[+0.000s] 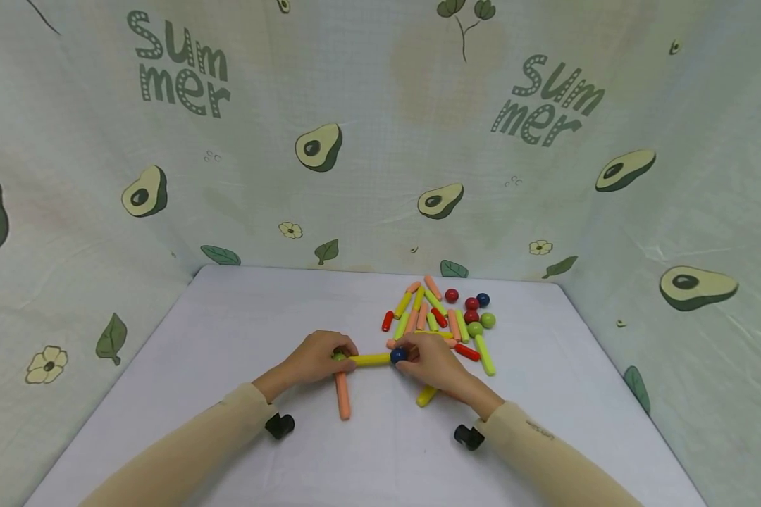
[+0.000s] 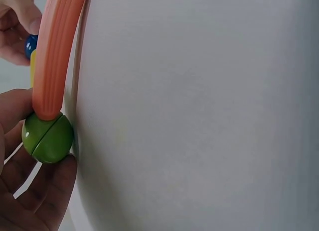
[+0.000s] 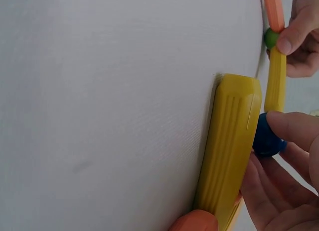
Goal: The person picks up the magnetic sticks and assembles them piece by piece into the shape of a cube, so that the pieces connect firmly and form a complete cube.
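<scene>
My left hand point(image 1: 322, 355) holds a green ball point(image 2: 47, 137) between thumb and fingertips. An orange stick point(image 1: 343, 398) joins that ball and points toward me. From the same ball a yellow stick point(image 1: 371, 360) runs across to the right. At its far end sits a blue ball point(image 3: 266, 136), which my right hand point(image 1: 437, 360) pinches between thumb and fingers. Another yellow stick point(image 3: 230, 146) lies on the table beside my right hand, partly hidden under it in the head view. Next to that one an orange piece point(image 3: 197, 221) shows at the frame's bottom.
Behind my right hand lies a loose pile of short sticks, among them a red stick point(image 1: 467, 352). A green ball point(image 1: 475, 329) touches a light green stick point(image 1: 485, 355). Red balls point(image 1: 452, 296) and a dark blue ball point(image 1: 483, 300) sit farther back. Printed cloth point(image 1: 380, 232) encloses the white table point(image 1: 254, 303).
</scene>
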`<state>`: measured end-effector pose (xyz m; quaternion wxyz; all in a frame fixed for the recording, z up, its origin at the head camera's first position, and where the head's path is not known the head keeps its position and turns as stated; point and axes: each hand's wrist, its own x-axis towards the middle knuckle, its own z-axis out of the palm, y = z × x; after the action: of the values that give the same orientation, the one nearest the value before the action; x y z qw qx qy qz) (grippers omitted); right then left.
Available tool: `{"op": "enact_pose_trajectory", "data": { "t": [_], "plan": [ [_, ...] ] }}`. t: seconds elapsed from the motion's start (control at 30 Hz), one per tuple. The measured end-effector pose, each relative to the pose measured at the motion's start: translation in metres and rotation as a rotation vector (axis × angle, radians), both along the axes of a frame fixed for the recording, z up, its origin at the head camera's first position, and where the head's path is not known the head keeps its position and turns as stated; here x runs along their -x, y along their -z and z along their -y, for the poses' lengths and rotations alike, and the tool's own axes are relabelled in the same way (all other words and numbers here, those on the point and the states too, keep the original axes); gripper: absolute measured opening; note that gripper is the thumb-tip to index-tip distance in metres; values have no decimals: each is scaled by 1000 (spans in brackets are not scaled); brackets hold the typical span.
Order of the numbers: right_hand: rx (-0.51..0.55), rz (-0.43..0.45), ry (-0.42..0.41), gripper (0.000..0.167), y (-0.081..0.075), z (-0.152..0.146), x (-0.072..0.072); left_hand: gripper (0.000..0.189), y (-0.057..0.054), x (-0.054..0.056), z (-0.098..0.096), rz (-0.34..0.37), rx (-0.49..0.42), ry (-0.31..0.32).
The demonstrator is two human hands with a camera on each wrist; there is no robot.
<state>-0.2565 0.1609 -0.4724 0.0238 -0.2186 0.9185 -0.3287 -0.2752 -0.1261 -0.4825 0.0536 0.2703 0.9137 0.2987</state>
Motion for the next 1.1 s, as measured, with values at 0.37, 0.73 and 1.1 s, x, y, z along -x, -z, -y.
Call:
{"op": "enact_pose_trajectory", "data": {
  "t": [0.37, 0.73, 1.1],
  "plan": [
    [-38, -14, 45, 34, -3, 13, 3, 11, -1, -8, 4, 6, 6, -22],
    [53, -17, 23, 26, -2, 23, 12, 16, -4, -11, 7, 71, -6, 14],
    [102, -44, 7, 26, 4, 35, 21, 18, -7, -8, 6, 176, -10, 35]
  ]
}}
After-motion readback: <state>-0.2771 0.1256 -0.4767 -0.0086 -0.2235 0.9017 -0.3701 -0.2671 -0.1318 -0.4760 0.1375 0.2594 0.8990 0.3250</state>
